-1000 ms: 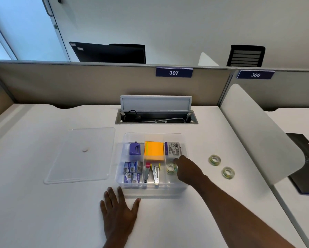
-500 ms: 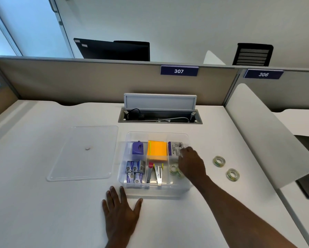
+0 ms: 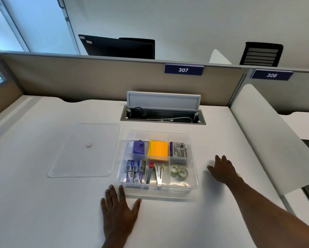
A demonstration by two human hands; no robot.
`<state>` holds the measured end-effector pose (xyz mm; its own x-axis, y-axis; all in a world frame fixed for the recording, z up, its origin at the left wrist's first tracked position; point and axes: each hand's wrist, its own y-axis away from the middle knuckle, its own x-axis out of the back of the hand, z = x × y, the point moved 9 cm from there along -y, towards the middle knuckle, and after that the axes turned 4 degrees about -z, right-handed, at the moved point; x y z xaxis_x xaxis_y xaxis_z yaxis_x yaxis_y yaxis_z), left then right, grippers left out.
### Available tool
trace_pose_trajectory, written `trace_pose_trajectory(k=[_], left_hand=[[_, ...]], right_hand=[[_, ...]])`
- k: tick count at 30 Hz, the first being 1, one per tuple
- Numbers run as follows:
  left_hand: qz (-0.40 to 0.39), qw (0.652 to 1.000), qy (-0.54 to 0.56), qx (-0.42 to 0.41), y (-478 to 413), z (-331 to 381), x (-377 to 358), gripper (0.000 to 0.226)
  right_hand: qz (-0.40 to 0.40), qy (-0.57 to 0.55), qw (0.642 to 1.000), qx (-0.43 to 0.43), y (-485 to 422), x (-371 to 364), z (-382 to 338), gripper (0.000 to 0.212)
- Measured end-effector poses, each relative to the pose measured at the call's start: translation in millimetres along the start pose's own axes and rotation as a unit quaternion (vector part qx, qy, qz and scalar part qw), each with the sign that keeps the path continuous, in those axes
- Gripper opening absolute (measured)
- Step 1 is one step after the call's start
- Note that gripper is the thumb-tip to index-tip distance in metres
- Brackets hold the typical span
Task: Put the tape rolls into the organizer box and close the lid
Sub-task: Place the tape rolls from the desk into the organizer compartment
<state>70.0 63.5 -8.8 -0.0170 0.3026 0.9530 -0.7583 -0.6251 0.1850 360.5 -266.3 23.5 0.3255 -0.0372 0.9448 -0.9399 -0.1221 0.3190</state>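
The clear organizer box (image 3: 158, 188) stands open in the middle of the desk. Two clear tape rolls (image 3: 179, 171) lie together in its front right compartment. My right hand (image 3: 221, 170) is just right of the box, palm down and fingers spread, low over the desk. It covers the spot where the loose rolls lay; only a pale sliver of a roll (image 3: 239, 175) shows at its right edge. My left hand (image 3: 119, 212) rests flat on the desk in front of the box's left corner. The clear lid (image 3: 84, 151) lies flat to the left of the box.
Other compartments hold a purple sharpener, orange sticky notes, a grey packet, staple boxes and staple removers. An open cable hatch (image 3: 162, 116) sits behind the box. A white divider panel (image 3: 268, 140) rises at the right. The beige partition closes the back.
My right hand left a tape roll in the front right compartment, drew out of the box and moved right over the loose rolls. The left hand stayed put.
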Motion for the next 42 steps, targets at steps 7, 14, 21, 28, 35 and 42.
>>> trace_pose_trajectory(k=[7, 14, 21, 28, 35, 42], left_hand=[[0.005, 1.0, -0.008, 0.004, -2, -3, -4, 0.095], [0.011, 1.0, -0.008, 0.004, 0, -3, -2, 0.094], [0.01, 1.0, -0.002, 0.003, 1, -1, 0, 0.095], [0.01, 1.0, 0.014, -0.001, 3, 0, 5, 0.102], [0.003, 1.0, 0.023, -0.003, 3, 0, 5, 0.107], [0.002, 1.0, 0.023, -0.005, 4, 0, 6, 0.111]], right_hand=[[0.106, 0.085, 0.991, 0.015, 12, 13, -16, 0.022], [0.133, -0.061, 0.988, 0.058, 25, 19, -27, 0.014], [0.189, -0.122, 0.945, 0.237, 41, 69, -104, 0.031], [0.063, -0.132, 0.946, 0.287, 59, 54, -146, 0.043], [-0.047, -0.098, 0.96, 0.256, 78, 11, -149, 0.049], [-0.067, -0.13, 0.959, 0.242, 87, -4, -152, 0.049]])
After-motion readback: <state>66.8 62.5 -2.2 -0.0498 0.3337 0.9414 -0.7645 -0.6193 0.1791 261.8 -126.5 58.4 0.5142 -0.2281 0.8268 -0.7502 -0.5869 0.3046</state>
